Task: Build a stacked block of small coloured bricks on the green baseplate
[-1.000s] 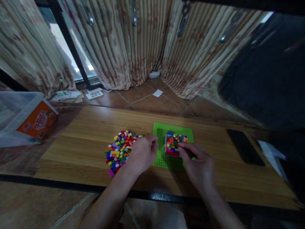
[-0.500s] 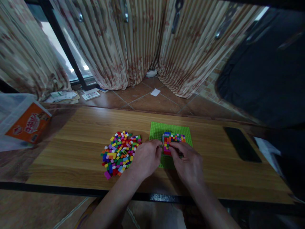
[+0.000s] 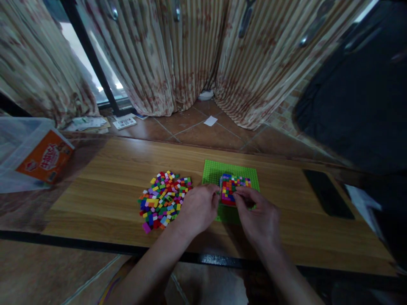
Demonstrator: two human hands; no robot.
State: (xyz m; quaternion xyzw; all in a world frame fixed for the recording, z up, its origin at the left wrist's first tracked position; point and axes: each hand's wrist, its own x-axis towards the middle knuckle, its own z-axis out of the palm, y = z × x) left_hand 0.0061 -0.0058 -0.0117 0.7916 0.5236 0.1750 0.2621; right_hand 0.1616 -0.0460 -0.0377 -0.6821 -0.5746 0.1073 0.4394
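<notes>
Holding our hands close about the brick build (image 3: 231,186), we have the right hand (image 3: 235,195) nearer, its thumb and forefinger drawn together at the build's near part, while the left hand (image 3: 218,193), fingers curled in, sits just beside its left side. We cannot tell whether either pinch is fully closed or has hold of a brick. The build lies ahead of and between our hands on the green baseplate (image 3: 211,170), nearer the far edge of the surface (image 3: 95,195); partly covered, it shows us no sure long axis. Left of both hands spread the loose bricks (image 3: 163,197); toward the surface's right end lies a black slab (image 3: 328,194).
</notes>
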